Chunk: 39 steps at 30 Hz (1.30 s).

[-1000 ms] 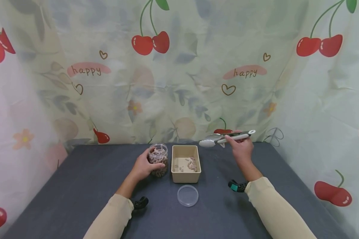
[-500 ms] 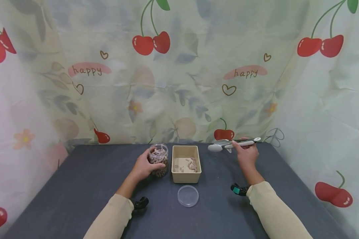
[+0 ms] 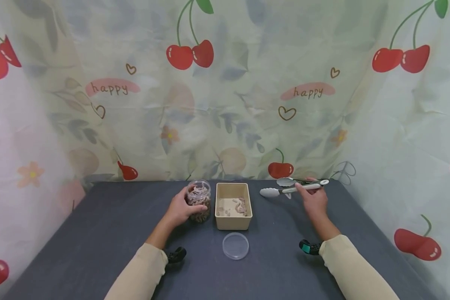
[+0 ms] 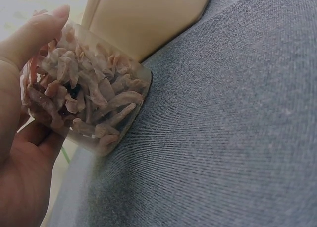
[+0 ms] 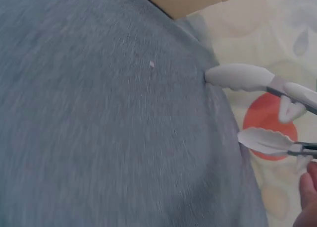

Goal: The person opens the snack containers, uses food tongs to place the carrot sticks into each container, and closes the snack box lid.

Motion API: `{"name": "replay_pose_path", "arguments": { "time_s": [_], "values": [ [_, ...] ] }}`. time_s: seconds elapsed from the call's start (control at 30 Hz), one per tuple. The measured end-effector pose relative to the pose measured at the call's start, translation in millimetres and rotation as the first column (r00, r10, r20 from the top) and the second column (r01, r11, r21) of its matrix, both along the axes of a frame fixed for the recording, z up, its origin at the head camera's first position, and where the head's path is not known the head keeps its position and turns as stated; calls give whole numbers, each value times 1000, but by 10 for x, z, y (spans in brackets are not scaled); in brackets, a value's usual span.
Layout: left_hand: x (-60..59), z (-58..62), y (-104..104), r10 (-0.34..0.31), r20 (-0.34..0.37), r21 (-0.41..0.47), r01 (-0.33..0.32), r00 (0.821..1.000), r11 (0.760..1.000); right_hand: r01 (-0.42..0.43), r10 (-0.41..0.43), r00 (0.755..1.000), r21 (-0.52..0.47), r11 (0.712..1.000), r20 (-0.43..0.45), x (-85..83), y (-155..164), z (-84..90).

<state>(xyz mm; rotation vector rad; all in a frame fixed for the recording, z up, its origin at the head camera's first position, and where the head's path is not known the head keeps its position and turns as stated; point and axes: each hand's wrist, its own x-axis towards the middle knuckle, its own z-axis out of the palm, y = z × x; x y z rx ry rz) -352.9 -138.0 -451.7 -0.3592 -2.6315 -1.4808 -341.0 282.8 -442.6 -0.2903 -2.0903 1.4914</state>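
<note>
My left hand (image 3: 181, 207) grips a clear jar (image 3: 199, 213) around its side, thumb across the front. Through its wall show many small, pale brown curled pieces (image 4: 94, 88). To the jar's right stands a beige rectangular bin (image 3: 233, 223) with a few of the same brown pieces (image 3: 241, 206) on its floor. Toward the back right, my right hand (image 3: 314, 200) holds a pair of tongs (image 3: 303, 188) with white scalloped heads and white handles. In the right wrist view the two tong heads (image 5: 240, 77) are spread apart with nothing between them.
A round clear lid (image 3: 235, 246) lies on the dark grey tablecloth (image 3: 270, 271) in front of the bin. One tiny pale crumb (image 5: 152, 64) sits on the cloth. Behind the table hangs a curtain (image 3: 225, 104) printed with cherries.
My right hand has moved right and down toward the table with the tongs, whose heads have spread wider. My left hand, the jar, the bin and the lid have stayed put.
</note>
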Motion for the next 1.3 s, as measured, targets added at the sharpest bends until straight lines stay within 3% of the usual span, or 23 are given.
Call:
{"name": "replay_pose_path", "arguments": {
  "time_s": [0.27, 0.33, 0.5, 0.67, 0.83, 1.0, 1.17, 1.3],
  "values": [
    [-8, 1, -1, -1, -1, -3, 1, 1000, 1000, -185, 183, 976, -1, 983, 117, 251, 181, 94],
    [-10, 1, -2, -4, -1, -1, 4, 1000, 1000, -185, 183, 973, 3, 983, 140, 311, 217, 94],
    [-16, -6, -15, -4, -4, -3, 4, 1000, 1000, -119, 95, 984, 153, 981, 153, 424, 298, 69],
    [-13, -9, -19, 2, -2, -6, -2, 1000, 1000, -135, 99, 985, 265, 955, 143, 519, 379, 26],
    [-17, -11, -7, -3, -5, -6, 2, 1000, 1000, -183, 124, 973, 329, 926, 193, 606, 459, -12],
    [-8, -23, 7, -3, 1, -8, 3, 1000, 1000, -255, 155, 952, 404, 878, 264, 697, 515, -34],
    [-6, -18, 12, -14, -2, 7, 14, 1000, 1000, -315, 173, 934, 491, 812, 313, 760, 521, -72],
    [-7, 0, 11, -12, -9, 18, 12, 1000, 1000, -341, 186, 924, 501, 796, 334, 777, 481, -90]
  ]
}}
